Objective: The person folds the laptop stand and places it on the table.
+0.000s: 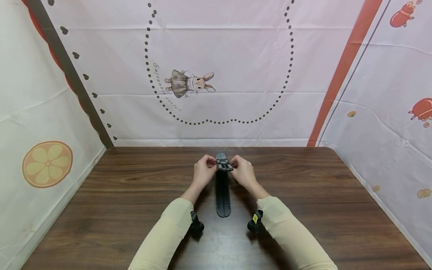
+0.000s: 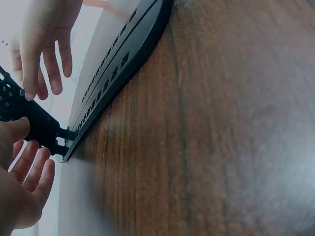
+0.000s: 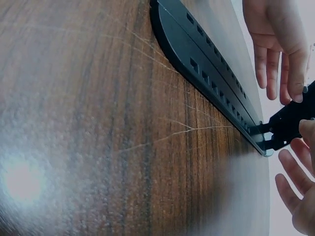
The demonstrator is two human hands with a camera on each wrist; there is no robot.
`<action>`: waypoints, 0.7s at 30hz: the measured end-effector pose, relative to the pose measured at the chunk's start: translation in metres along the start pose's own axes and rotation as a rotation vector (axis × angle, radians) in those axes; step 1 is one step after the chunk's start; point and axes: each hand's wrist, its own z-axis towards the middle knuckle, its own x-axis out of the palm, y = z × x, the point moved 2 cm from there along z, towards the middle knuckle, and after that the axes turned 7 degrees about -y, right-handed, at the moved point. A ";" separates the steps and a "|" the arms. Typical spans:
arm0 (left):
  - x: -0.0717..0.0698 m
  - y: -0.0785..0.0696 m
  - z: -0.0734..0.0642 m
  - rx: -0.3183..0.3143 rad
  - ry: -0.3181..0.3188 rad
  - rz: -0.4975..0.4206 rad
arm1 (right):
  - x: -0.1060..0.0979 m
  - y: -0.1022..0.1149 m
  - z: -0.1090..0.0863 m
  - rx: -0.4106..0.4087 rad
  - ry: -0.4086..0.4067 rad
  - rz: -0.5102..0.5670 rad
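A black folding stand (image 1: pixel 223 202) lies with its long slotted base on the tabletop, its rounded end toward me. At the far end, a hinged upper plate (image 1: pixel 224 164) is raised off the base. My left hand (image 1: pixel 204 172) pinches the plate's left edge between thumb and fingers. On the opposite edge, my right hand (image 1: pixel 243 172) pinches with its thumb and fingertips. The left wrist view shows the left thumb (image 2: pixel 18 129) pressed on the plate's face. Two short hinge arms (image 3: pixel 261 135) join plate and base in the right wrist view.
A brown wood-grain table (image 1: pixel 135 210) spreads under both forearms. Behind it hangs a printed white cloth (image 1: pixel 236 75) with a rabbit figure, and more cloth stands along both sides. Small black wrist cameras (image 1: pixel 196 226) sit at the cuffs.
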 end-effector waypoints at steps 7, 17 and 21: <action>0.000 -0.001 0.002 0.006 0.000 0.014 | -0.002 0.002 0.002 -0.036 -0.014 0.037; -0.003 -0.004 0.001 -0.003 0.028 0.025 | -0.004 0.005 0.002 -0.048 0.013 0.050; -0.007 -0.007 -0.001 0.000 0.076 0.022 | -0.008 0.006 0.001 -0.060 0.042 0.055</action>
